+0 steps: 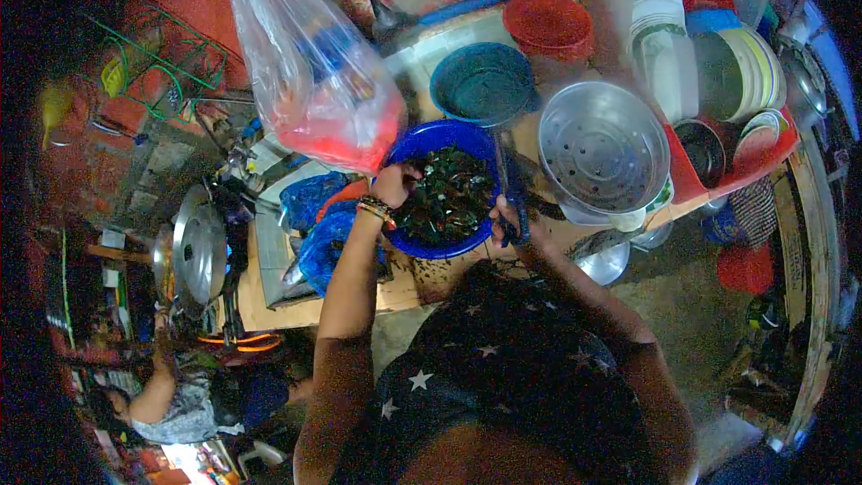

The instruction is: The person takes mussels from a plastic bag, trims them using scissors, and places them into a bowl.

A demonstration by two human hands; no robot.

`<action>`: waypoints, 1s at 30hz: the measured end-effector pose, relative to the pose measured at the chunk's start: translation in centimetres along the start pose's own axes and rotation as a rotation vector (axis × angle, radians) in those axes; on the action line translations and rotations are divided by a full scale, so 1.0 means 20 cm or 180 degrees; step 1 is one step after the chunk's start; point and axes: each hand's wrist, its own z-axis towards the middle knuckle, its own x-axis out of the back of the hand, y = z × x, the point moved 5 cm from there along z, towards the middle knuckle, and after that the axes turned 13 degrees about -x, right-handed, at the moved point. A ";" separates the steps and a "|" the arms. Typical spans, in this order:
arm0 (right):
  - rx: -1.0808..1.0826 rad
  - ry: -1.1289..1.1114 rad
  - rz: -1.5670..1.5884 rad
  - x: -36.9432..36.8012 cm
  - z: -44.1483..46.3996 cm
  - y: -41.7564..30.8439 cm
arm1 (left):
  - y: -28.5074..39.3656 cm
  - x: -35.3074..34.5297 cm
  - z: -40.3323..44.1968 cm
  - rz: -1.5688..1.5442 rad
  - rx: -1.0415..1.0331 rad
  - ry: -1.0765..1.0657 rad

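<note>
A blue basin (pixel 429 250) on the table holds a heap of dark green-black shells (pixel 449 193) that look like mussels. My left hand (pixel 392 187), with beaded bracelets at the wrist, reaches over the basin's left rim. Its fingers are curled together at the heap, and what they pinch is too small and dark to make out. At the right rim, my right hand (pixel 505 221) is closed around the dark blue handles of what look like scissors (pixel 502 171). Their long grey blades point away from me, along the basin's right side.
Behind the blue basin stand a teal basin (pixel 482 81) and a red basin (pixel 548 25). A perforated metal pot (pixel 603 145) sits right, beside a red dish rack (pixel 743 178). Left are a hanging plastic bag (pixel 314 81) and blue bags (pixel 330 247). Another person (pixel 180 404) is lower left.
</note>
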 end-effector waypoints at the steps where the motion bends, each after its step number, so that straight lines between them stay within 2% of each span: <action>1: 0.0065 -0.0044 -0.0078 0.01 0.02 0.01 | 0.01 0.01 0.02 -0.0071 -0.0098 0.0163; 2: 0.0069 -0.0035 -0.0074 0.00 0.01 0.00 | -0.04 -0.03 0.04 -0.0072 -0.0107 0.0158; 4: 0.0062 0.0038 0.0254 -0.01 -0.02 -0.01 | -0.11 -0.12 0.08 -0.0685 -0.0621 0.0451; 5: 0.0060 0.0040 0.0254 0.00 -0.02 -0.01 | -0.05 -0.13 0.08 -0.0688 -0.0621 0.0450; 7: 0.0297 -0.0498 0.0218 -0.03 -0.02 -0.02 | 0.16 -0.15 0.05 0.0882 -0.1643 0.0516; 8: 0.0293 -0.0505 0.0209 -0.03 -0.02 -0.02 | 0.13 -0.16 0.07 0.0882 -0.1634 0.0524; 10: 0.0157 -0.0193 0.0024 -0.04 -0.03 -0.02 | -0.02 -0.23 0.17 0.0175 -0.0851 -0.0175; 11: 0.0158 -0.0185 0.0015 -0.06 -0.04 -0.03 | -0.07 -0.23 0.18 0.0132 -0.0545 -0.0016; 14: 0.0146 -0.0005 0.0494 -0.08 -0.09 -0.07 | -0.10 -0.23 0.21 0.0232 -0.0405 0.0155; 16: 0.0175 0.0016 -0.0030 -0.07 -0.10 -0.08 | -0.12 -0.22 0.23 -0.0013 -0.0555 0.0171; 18: 0.0194 0.0086 0.0140 -0.05 -0.11 -0.06 | -0.12 -0.19 0.22 -0.0189 -0.0525 0.0318; 19: 0.0211 0.0141 0.0291 -0.05 -0.11 -0.06 | -0.19 -0.22 0.24 -0.0142 -0.0926 0.0460; 20: 0.0218 0.0147 0.0295 -0.07 -0.14 -0.08 | -0.19 -0.21 0.24 -0.0142 -0.0936 0.0456; 23: 0.0416 0.0321 0.0081 -0.08 -0.19 -0.12 | -0.21 -0.20 0.23 -0.0274 -0.0827 0.0646; 25: 0.0165 0.0078 0.0254 -0.05 -0.12 -0.04 | -0.22 -0.20 0.23 -0.0724 -0.0401 0.0552; 29: 0.0248 0.0327 0.0029 -0.04 -0.14 -0.05 | -0.23 -0.21 0.22 -0.0984 -0.0241 0.0555; 30: 0.0221 0.0296 0.0023 -0.05 -0.14 -0.05 | -0.29 -0.25 0.24 -0.1160 -0.0722 0.0917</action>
